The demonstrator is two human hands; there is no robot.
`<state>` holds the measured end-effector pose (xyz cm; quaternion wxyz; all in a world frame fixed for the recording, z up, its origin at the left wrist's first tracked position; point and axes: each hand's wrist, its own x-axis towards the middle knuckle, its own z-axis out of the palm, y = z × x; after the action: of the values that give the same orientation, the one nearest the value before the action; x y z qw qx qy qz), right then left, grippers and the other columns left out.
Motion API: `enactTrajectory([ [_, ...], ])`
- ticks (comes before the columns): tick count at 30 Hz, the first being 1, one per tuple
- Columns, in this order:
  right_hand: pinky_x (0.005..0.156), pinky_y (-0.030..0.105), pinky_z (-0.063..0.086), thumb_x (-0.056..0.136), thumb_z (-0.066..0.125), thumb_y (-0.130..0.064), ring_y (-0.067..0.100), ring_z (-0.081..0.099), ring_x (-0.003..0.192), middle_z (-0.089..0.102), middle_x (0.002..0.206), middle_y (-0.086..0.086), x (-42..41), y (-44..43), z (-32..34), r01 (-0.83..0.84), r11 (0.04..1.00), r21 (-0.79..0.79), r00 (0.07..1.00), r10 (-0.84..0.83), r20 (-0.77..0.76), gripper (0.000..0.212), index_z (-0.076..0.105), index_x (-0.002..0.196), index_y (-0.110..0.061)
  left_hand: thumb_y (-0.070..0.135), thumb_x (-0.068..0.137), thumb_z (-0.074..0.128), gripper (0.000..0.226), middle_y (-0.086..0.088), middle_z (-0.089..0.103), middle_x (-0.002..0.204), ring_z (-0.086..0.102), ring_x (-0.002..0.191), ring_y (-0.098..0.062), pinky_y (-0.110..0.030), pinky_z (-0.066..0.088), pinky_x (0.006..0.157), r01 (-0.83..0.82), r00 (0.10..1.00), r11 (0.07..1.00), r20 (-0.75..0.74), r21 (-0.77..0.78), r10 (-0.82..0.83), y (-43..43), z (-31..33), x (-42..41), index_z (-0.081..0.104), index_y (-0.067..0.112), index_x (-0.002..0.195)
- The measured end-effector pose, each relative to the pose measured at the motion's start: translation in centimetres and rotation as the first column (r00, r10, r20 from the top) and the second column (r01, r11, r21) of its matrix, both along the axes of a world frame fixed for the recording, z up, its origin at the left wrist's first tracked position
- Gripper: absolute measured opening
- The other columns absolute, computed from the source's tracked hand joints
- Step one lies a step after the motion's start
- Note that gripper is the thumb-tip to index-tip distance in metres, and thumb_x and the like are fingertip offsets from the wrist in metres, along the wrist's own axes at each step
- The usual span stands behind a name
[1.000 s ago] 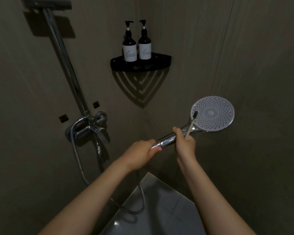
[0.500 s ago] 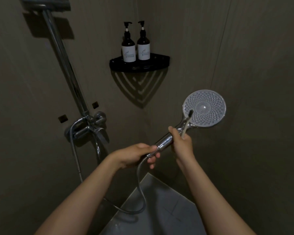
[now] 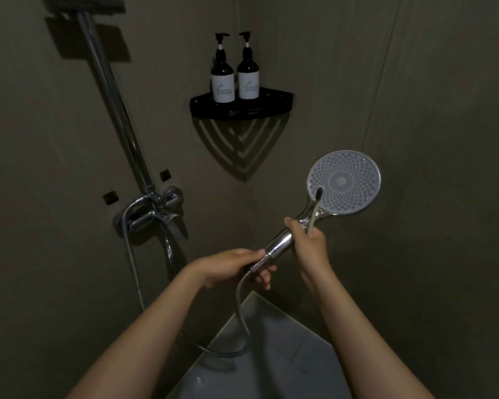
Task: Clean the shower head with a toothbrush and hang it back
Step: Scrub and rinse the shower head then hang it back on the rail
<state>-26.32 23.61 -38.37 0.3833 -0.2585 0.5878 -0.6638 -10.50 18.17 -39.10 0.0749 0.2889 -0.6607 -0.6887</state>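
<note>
The round chrome shower head (image 3: 344,182) faces me, its pale nozzle plate turned my way, right of centre. My left hand (image 3: 228,266) grips the base of its handle where the metal hose (image 3: 242,312) joins. My right hand (image 3: 310,246) is closed around the upper handle together with a pale toothbrush (image 3: 314,210). The brush's dark bristles rest against the lower left edge of the nozzle plate.
A chrome riser pipe (image 3: 113,93) runs down the left wall to the mixer tap (image 3: 153,214). A black corner shelf (image 3: 241,106) carries two dark pump bottles (image 3: 222,73). Light floor tiles (image 3: 271,355) show between my forearms.
The shower head has shifted left and slightly up, its face turned more squarely to me. My left hand slid down to the hose joint. The brush stays at the plate's lower left edge.
</note>
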Motion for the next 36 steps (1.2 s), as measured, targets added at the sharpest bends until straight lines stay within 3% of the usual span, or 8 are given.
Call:
enactTrajectory([
  [5, 0.058, 0.026, 0.04, 0.086, 0.064, -0.021, 0.011, 0.049, 0.06, 0.051, 0.063, 0.0, 0.2, -0.3, -0.1, -0.004, 1.0, -0.004, 1.0, 0.004, -0.021, 0.018, 0.056, 0.072, -0.012, 0.025, 0.095, 0.043, 0.024, 0.005, 0.046, 0.053, 0.052, 0.055, -0.011, -0.032, 0.036, 0.084, -0.01, 0.988, 0.967, -0.148, 0.255, 0.049, 1.0, -1.2, -0.4, 0.053, 0.005, 0.087],
  [8, 0.055, 0.024, 0.039, 0.087, 0.063, -0.02, 0.013, 0.05, 0.062, 0.052, 0.064, 0.001, 0.2, -0.3, -0.3, 0.037, 0.999, 0.03, 0.999, -0.035, -0.04, 0.016, 0.057, 0.076, -0.01, 0.021, 0.1, 0.039, 0.025, 0.005, 0.041, 0.058, 0.044, 0.052, -0.005, -0.019, 0.038, 0.061, -0.09, 0.995, 0.989, 0.029, -0.121, 0.094, 1.5, -1.0, -1.4, 0.045, 0.014, 0.077],
  [11, 0.054, 0.021, 0.039, 0.088, 0.061, -0.02, 0.012, 0.051, 0.061, 0.053, 0.065, 0.002, 0.2, -0.2, -0.3, 0.079, 0.995, 0.055, 0.996, -0.077, -0.037, 0.021, 0.055, 0.07, -0.011, 0.037, 0.098, 0.038, 0.025, -0.004, 0.057, 0.079, 0.053, 0.076, -0.019, -0.031, 0.04, 0.069, 0.105, 0.899, 0.594, 0.331, -0.797, 0.286, 2.2, -0.9, -1.8, 0.049, 0.018, 0.086],
  [14, 0.05, 0.019, 0.038, 0.088, 0.061, -0.02, 0.011, 0.046, 0.058, 0.049, 0.062, 0.0, 0.0, -0.2, -0.3, 0.1, 0.994, 0.047, 0.994, -0.098, -0.037, 0.025, 0.052, 0.066, -0.013, 0.042, 0.097, 0.036, 0.035, -0.011, 0.066, 0.096, 0.055, 0.095, -0.029, -0.034, 0.041, 0.075, 0.219, 0.819, 0.158, 0.269, -0.963, 0.507, 3.2, -2.1, -2.3, 0.051, 0.013, 0.109],
  [17, 0.058, 0.025, 0.041, 0.086, 0.064, -0.023, 0.016, 0.052, 0.065, 0.052, 0.064, 0.002, -0.4, -0.2, -0.4, 0.055, 0.998, 0.024, 0.997, -0.054, -0.06, 0.022, 0.055, 0.07, -0.011, 0.035, 0.096, 0.044, 0.023, -0.002, 0.062, 0.074, 0.06, 0.075, -0.022, -0.033, 0.041, 0.071, -0.056, 0.933, 0.62, 0.18, -0.783, 0.311, 2.6, -1.9, -2.3, 0.05, 0.014, 0.089],
  [20, 0.055, 0.022, 0.041, 0.087, 0.064, -0.023, 0.005, 0.051, 0.053, 0.051, 0.058, -0.004, -0.5, -0.1, -0.3, -0.029, 1.0, 0.01, 0.998, 0.029, -0.058, 0.023, 0.054, 0.067, -0.016, 0.026, 0.098, 0.042, 0.025, 0.005, 0.06, 0.06, 0.059, 0.062, -0.011, -0.026, 0.046, 0.07, -0.109, 0.993, 0.993, -0.04, -0.039, 0.107, 1.5, -0.9, -1.4, 0.056, 0.009, 0.087],
  [24, 0.052, 0.02, 0.036, 0.087, 0.063, -0.021, -0.001, 0.045, 0.043, 0.048, 0.043, -0.013, 0.0, -0.1, -0.2, -0.064, 0.998, -0.018, 0.997, 0.063, -0.042, 0.03, 0.048, 0.061, -0.021, 0.025, 0.09, 0.046, 0.021, 0.004, 0.053, 0.058, 0.06, 0.063, -0.013, -0.022, 0.047, 0.071, 0.008, 0.993, 0.995, -0.118, 0.098, 0.003, 1.5, -0.8, -0.7, 0.055, 0.007, 0.087],
  [36, 0.037, 0.008, 0.034, 0.089, 0.061, -0.016, -0.005, 0.047, 0.033, 0.048, 0.056, -0.002, 0.7, 0.2, -0.4, -0.013, 0.999, 0.044, 0.993, 0.018, -0.115, 0.029, 0.048, 0.064, -0.014, 0.032, 0.095, 0.047, 0.021, 0.006, 0.047, 0.073, 0.046, 0.071, -0.012, -0.031, 0.039, 0.07, -0.123, 0.959, 0.809, 0.143, -0.574, 0.247, 3.1, -3.2, -1.4, 0.046, 0.023, 0.077],
])
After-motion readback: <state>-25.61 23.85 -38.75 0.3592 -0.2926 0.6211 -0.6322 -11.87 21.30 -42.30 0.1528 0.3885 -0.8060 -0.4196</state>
